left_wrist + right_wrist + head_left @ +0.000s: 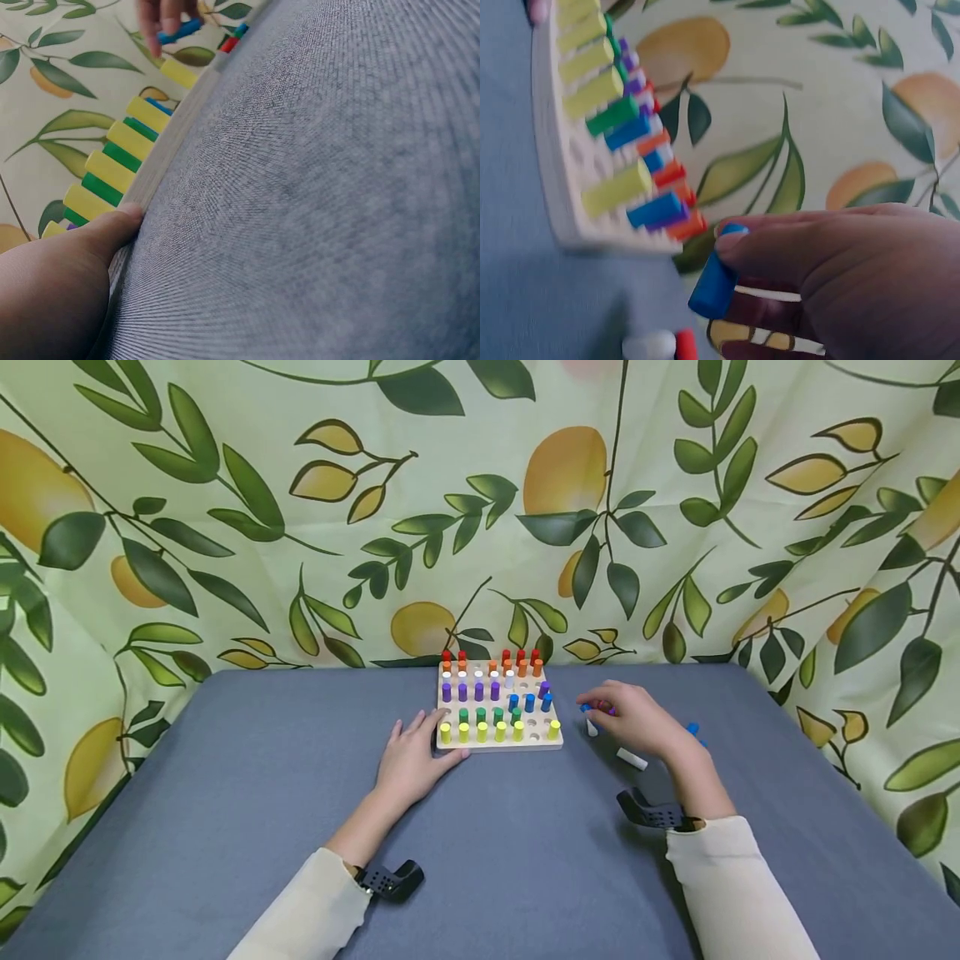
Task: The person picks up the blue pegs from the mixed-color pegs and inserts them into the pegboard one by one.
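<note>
1. Here's the right hand (633, 718), thumb and fingers pinching a blue peg (716, 281) near one end, off the board's right side; the other end juts free.
2. Nice hold, I'd say: leave that end bare, turn the peg upright, and come down from straight above so the fingers miss the standing neighbours.
3. Left hand (411, 764): fingers uncurled, clenching nothing, braced at the wooden pegboard (536, 743), thumb against its near edge. That brace looks worth keeping whenever anything presses down.
4. Into the board, left of the right fingers: six yellow pegs (501, 732) line the front row by the left thumb, one empty hole (535, 736) among them; green pegs (481, 716) stand behind.
5. Farther from the left thumb come standing blue pegs (530, 702), purple pegs (462, 693), white pegs (510, 678), orange pegs (522, 669), then red pegs (535, 656).
6. On the surface (510, 843), one loose white peg (592, 727) lies just by the right fingertips, and loose blue pegs (693, 728) sit beyond that wrist; mind the sleeve.
</note>
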Demonstrator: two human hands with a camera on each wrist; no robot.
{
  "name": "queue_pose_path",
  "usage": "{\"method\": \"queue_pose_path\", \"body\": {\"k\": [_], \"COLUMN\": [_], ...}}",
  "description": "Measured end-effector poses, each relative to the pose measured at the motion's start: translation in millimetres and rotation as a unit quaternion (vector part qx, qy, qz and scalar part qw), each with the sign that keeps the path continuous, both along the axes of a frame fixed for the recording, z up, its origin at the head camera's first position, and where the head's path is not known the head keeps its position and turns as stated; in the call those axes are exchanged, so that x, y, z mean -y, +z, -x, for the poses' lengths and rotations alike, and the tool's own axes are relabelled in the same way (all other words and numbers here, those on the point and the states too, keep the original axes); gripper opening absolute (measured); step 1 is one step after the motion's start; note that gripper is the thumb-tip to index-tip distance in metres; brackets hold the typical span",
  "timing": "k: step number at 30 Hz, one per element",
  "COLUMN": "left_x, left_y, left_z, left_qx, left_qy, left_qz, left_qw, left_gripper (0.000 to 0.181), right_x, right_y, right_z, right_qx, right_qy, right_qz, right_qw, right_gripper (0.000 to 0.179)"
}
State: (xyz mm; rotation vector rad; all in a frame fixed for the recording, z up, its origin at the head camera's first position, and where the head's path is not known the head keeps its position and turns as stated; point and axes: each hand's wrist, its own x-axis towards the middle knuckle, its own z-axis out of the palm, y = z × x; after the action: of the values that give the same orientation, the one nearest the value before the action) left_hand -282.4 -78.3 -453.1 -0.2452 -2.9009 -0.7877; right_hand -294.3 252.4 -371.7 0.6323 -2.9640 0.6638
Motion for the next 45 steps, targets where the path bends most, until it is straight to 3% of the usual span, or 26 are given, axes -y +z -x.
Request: {"method": "queue_pose_path", "body": {"k": [9,20,24,34,45], "left_x": [1.2,1.6,-0.1,-3.8,0.6], "left_y": [-0.4,-0.3,-0.3,-3.6,-3.3], "left_z": [0.3,-0.8,-1.7,-1.6,2.0], "left_qx": [-0.003,-0.009,-0.008,-0.006,-0.012], "left_qy": [-0.002,0.006,0.004,0.004,0.003], "left_qz": [-0.003,-0.007,-0.008,-0.013,-0.008], "left_qw": [1.0,0.9999,0.9999,0.9999,0.9999], "left_gripper": [0.08,0.079,0.079,0.079,0.079], "right_x": [44,101,110,114,114], "right_y": [11.2,27.1,24.6,2.2,-6.4], "right_z": [13.6,35.0,40.5,48.9,55.6], "right_qx": [-0.001,-0.001,-0.002,-0.016,-0.001], "right_qy": [0.028,0.062,0.063,0.052,0.024], "right_qz": [0.061,0.071,0.088,0.119,0.078], "right_qw": [0.9977,0.9956,0.9941,0.9914,0.9967], "right_gripper": [0.024,0.022,0.02,0.021,0.019]}}
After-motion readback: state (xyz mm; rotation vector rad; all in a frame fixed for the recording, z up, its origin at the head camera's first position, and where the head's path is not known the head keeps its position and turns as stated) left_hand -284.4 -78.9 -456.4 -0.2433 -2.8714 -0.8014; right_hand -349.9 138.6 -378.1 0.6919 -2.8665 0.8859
